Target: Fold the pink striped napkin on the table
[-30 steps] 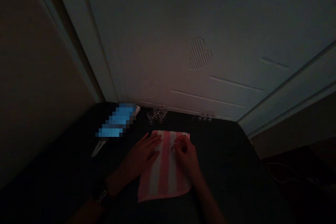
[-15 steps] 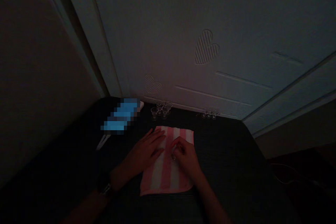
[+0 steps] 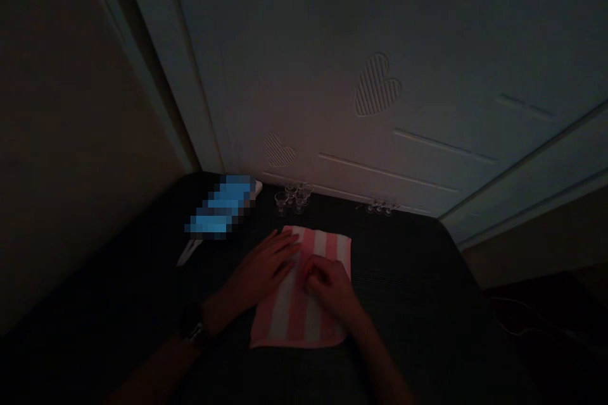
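Observation:
A pink-and-white striped cloth (image 3: 285, 323) lies spread on the dark table. My left hand (image 3: 270, 261) rests flat with fingers stretched over the cloth's left part. On the middle right of the cloth, my right hand (image 3: 329, 280) is closed in a pinch, its fingertips pressed down near the fabric. A small clear object seems to be in that pinch, mostly hidden by the fingers and the dim light. Behind the cloth stand several small clear stemmed glasses (image 3: 299, 201). Farther right is a group of smaller clear glass pieces (image 3: 380, 206).
A phone-like device with a lit, blurred screen (image 3: 223, 205) lies on the table (image 3: 403, 316) at left, a pale strap (image 3: 189, 252) at its near end. A white panel with raised hearts (image 3: 379, 85) rises behind the table. A pale cable (image 3: 517, 313) shows beyond the right edge.
My right hand has moved slightly left and down over the cloth, and the clear object at its fingertips is now less visible. My left hand stays flat. The view has shifted slightly.

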`<state>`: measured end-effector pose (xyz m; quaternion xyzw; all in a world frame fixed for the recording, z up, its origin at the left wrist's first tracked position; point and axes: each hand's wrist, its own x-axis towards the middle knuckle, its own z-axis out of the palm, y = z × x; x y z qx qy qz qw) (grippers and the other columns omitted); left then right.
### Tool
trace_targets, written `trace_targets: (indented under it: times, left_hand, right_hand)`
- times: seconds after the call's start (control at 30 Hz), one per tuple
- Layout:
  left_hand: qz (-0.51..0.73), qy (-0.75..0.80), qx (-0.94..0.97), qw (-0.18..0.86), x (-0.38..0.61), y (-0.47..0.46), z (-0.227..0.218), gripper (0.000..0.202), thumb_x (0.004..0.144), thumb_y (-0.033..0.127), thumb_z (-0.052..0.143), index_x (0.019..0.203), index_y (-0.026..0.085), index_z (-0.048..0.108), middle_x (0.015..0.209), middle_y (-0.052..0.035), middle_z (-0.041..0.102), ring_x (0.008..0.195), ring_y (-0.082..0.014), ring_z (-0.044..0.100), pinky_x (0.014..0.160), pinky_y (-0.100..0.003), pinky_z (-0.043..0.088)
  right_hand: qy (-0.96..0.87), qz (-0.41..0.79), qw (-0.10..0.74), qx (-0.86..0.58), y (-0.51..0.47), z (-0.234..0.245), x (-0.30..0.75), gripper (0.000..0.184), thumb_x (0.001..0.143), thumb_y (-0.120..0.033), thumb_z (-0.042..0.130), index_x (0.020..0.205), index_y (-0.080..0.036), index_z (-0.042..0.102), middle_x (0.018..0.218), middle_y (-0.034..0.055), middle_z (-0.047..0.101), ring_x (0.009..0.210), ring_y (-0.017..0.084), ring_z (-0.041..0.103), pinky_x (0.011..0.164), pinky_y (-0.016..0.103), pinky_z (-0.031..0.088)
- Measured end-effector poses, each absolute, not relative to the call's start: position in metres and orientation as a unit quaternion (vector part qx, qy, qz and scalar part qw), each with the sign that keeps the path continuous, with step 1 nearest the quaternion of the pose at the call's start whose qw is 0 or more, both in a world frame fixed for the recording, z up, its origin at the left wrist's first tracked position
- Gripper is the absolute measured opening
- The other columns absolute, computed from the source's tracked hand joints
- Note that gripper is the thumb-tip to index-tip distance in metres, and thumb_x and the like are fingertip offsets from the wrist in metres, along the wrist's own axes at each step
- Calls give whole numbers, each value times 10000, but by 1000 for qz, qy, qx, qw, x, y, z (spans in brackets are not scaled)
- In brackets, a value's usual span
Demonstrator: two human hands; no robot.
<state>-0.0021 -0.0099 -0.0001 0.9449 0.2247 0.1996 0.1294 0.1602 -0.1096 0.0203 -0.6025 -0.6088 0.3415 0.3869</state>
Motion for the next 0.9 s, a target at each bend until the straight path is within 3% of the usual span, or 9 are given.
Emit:
trace_targets:
  times: [0.23,0.43,0.53,0.77,0.9]
  left_hand:
    - [211,224,941,140,-2,-11,-2,386,861,209,409,1242,232,465,1337,-39,448,1275,-187,336,1089,-445,234]
    - [208,238,939,138,-2,-12,-3,401,867,242,403,1266,224,437,1349,-37,432,1287,-182,312,1094,-423,239]
    - [202,248,937,143,-2,-13,-2,403,873,234,382,1273,219,429,1350,-29,430,1283,-169,318,1099,-402,241]
    - [208,250,934,149,-1,-12,-3,401,864,195,368,1257,215,445,1340,-21,443,1276,-164,330,1102,-398,240]
    - [208,257,932,148,-1,-13,-5,433,855,188,376,1287,189,407,1363,-38,413,1293,-172,298,1103,-396,235]
  right_hand:
    - [-638,464,337,-513,-117,25,158,132,692,-123,449,649,-180,560,603,-37,577,558,96,518,539,176,378]
    - [-427,364,561,-608,-104,22,189,151,784,-310,465,844,-188,532,749,2,567,611,107,508,523,188,379]
    - [-343,355,612,-618,-102,15,200,186,782,-347,493,840,-175,537,771,14,574,609,109,508,524,199,387]
    - [-417,333,571,-624,-96,11,184,196,756,-295,530,902,-175,579,865,33,613,762,138,554,679,235,431]
    - [-477,296,515,-648,-91,8,180,177,742,-282,548,879,-182,597,761,5,597,647,116,510,590,214,393]
